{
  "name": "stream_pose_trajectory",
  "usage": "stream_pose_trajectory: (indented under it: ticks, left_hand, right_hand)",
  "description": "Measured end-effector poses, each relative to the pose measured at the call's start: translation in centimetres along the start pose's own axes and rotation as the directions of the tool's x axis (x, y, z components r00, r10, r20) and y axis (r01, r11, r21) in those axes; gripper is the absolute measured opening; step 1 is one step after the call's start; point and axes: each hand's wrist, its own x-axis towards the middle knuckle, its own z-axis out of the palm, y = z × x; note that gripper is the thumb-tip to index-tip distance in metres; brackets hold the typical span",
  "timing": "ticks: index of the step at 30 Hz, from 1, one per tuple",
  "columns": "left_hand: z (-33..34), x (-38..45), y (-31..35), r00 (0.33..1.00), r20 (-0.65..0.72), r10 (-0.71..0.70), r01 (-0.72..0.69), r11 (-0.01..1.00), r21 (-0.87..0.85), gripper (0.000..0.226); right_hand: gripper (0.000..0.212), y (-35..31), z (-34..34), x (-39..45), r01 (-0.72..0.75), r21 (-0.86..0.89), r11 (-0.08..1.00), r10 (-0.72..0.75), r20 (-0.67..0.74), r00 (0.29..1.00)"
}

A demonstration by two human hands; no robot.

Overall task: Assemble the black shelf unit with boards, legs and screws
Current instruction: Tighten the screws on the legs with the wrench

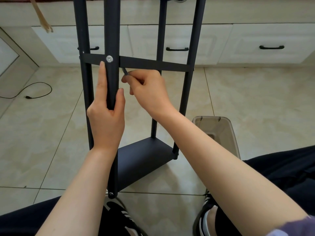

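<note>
Nearest, the left hand [106, 116] wraps the front leg [111, 31] below its silver screw [109, 58]; the right hand [148, 92] pinches a small key [125, 71] under the middle board [153, 63]. Fastening seems underway; next, seat the key squarely in a screw

shelf unit [136, 65] upright on floor [238, 99], drawers [179, 43] behind, bin [219, 126] to its right

The top edge is cutting off the shelf unit's legs [199, 23], and the right hand [146, 89] is hiding most of a small metal tool [125, 71].
</note>
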Motion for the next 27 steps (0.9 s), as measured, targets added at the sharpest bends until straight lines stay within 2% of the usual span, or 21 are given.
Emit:
stream_pose_trajectory:
  ticks: [8, 16, 22, 27]
  left_hand:
    - [0.0, -0.4, -0.3, 0.997, 0.003, 0.075, -0.075, 0.997, 0.013, 0.058]
    - [-0.2, -0.4, -0.2, 0.999, 0.009, 0.046, -0.046, 0.999, -0.002, 0.058]
    - [-0.1, -0.7, 0.3, 1.0, 0.01, 0.024, -0.024, 0.999, -0.026, 0.058]
    - [-0.4, -0.8, 0.6, 0.999, 0.031, 0.022, -0.021, 0.999, -0.033, 0.057]
  right_hand:
    - [0.021, 0.8, 1.6, -0.6, 0.051, 0.094, 0.994, -0.046, -0.052, 0.998]
    - [0.018, 2.1, 3.4, -0.1, 0.084, 0.228, 0.97, -0.055, -0.132, 0.99]
    - [0.017, 2.2, 4.7, 0.4, 0.075, 0.238, 0.968, -0.021, -0.219, 0.975]
    - [0.021, 2.2, 5.3, 1.2, 0.055, 0.249, 0.967, 0.002, -0.225, 0.974]
